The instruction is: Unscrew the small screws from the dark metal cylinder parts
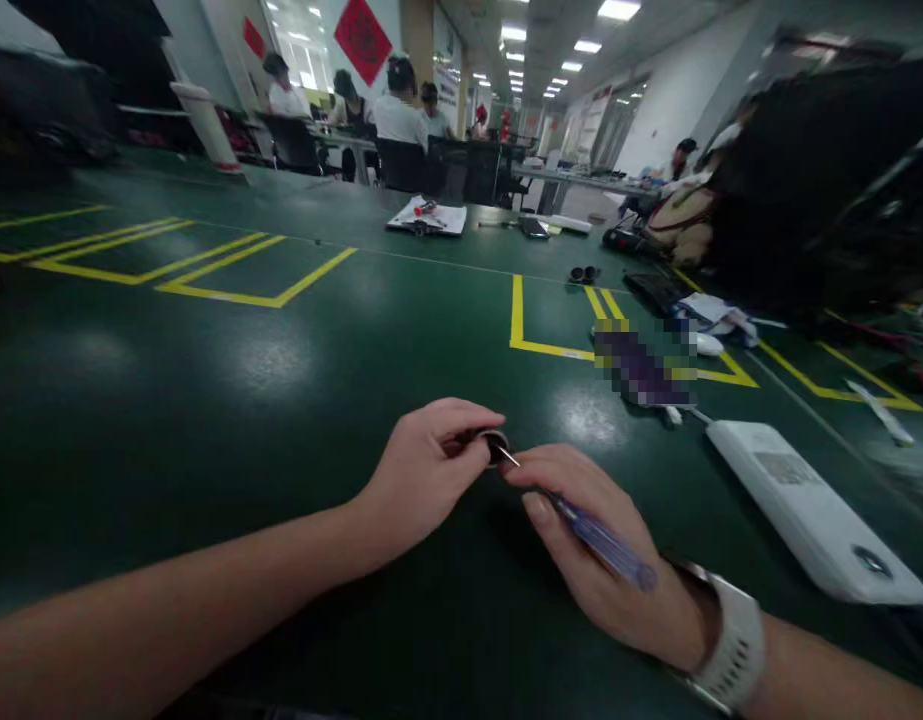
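Between the thumb and fingers of my left hand (pixel 423 470) is a small dark round part (pixel 495 440) with a pale rim; its kind is not clear. My right hand (pixel 596 540) grips a screwdriver (pixel 603 545) with a see-through purple handle. The metal shaft points up and left, and its tip reaches the hollow of the round part. Both hands are close together above the green table (pixel 281 450). My fingers cover part of the round piece.
To the right lie a white power bank (pixel 813 510), a cable and a blurred-out phone-like device (pixel 641 365). Farther back are two small black round parts (pixel 583 274), papers (pixel 427 215) and a white cup (pixel 206 125). Yellow tape marks the table. Several people sit beyond it.
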The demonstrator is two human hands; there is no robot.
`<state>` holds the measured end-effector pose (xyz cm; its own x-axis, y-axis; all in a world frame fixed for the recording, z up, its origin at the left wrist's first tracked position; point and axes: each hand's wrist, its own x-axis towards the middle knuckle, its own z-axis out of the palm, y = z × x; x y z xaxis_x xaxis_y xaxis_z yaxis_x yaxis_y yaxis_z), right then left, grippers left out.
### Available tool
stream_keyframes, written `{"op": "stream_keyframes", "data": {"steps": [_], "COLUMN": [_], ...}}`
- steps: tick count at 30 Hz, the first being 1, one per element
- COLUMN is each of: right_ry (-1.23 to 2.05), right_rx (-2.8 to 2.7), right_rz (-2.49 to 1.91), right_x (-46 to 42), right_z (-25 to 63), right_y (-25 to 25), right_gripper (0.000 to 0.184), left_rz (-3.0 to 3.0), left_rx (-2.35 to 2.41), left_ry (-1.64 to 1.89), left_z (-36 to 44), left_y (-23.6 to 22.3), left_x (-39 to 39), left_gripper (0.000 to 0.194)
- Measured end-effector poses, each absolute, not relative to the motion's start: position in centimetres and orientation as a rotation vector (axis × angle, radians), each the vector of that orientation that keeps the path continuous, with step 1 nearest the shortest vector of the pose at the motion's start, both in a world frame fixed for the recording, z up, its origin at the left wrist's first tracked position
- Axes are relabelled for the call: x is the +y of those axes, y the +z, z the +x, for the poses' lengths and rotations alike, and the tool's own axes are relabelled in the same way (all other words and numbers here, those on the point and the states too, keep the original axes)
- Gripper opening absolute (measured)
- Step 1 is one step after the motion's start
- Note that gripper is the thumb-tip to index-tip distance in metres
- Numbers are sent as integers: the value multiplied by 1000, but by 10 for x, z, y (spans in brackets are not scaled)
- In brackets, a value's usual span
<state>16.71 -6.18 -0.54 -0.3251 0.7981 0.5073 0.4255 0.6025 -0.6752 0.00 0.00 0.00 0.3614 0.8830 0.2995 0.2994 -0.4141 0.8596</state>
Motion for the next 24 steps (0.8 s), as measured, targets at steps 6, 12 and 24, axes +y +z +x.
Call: {"op": "stream_keyframes", "data": {"steps": [6,12,24], "right_ry": [525,470,498], "right_rx": [-1985,-1998,-1960], "right_rz": [-943,-945,-938], "right_x": [-64,-62,-62], "right_z": [171,171,172], "right_y": [-6,-6,-6], "right_gripper": [26,32,23], "left_rz": [1930,1905,1998], "left_rx": [1049,1024,1011], "left_ry": [1013,1008,1015], "left_z": [3,3,-1], "left_y": [0,-1,-11], "left_x": [1,1,13], "left_gripper": [25,25,23]}}
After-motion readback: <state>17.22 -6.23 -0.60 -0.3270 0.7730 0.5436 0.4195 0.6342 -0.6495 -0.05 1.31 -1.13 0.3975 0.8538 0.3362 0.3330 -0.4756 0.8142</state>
